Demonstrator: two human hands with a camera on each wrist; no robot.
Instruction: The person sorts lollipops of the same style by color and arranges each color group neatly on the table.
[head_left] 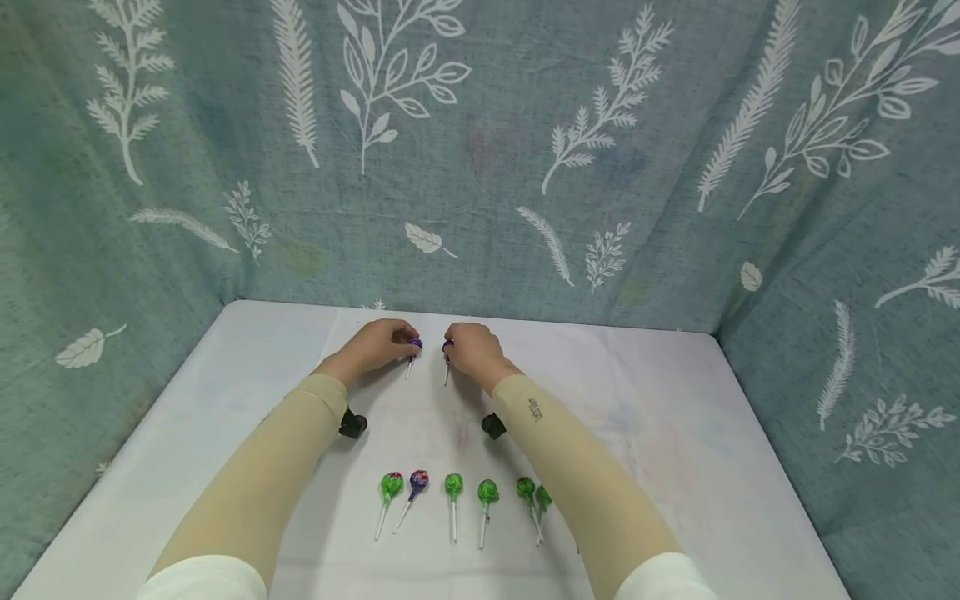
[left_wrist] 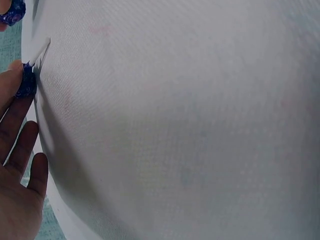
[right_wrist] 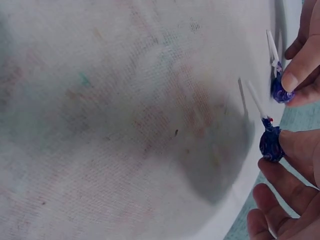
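Near the table's far edge, my left hand [head_left: 378, 343] pinches a purple-wrapped lollipop [head_left: 415, 342] by its head, the white stick pointing back toward me. In the left wrist view, thumb and finger press on the blue-purple wrapper [left_wrist: 27, 85]. Just to the right, my right hand [head_left: 474, 348] pinches a second purple lollipop [right_wrist: 271, 144] by the head; its other fingers are loosely bent. The two lollipops are side by side with a small gap between them. In the head view, the right hand hides most of its lollipop's head.
A row of lollipops lies nearer me on the white table [head_left: 675, 467]: several green ones, such as one [head_left: 453, 483] in the middle, and a purple one [head_left: 418, 481]. My right forearm partly covers the row's right end. A leaf-patterned curtain [head_left: 480, 167] stands behind the table.
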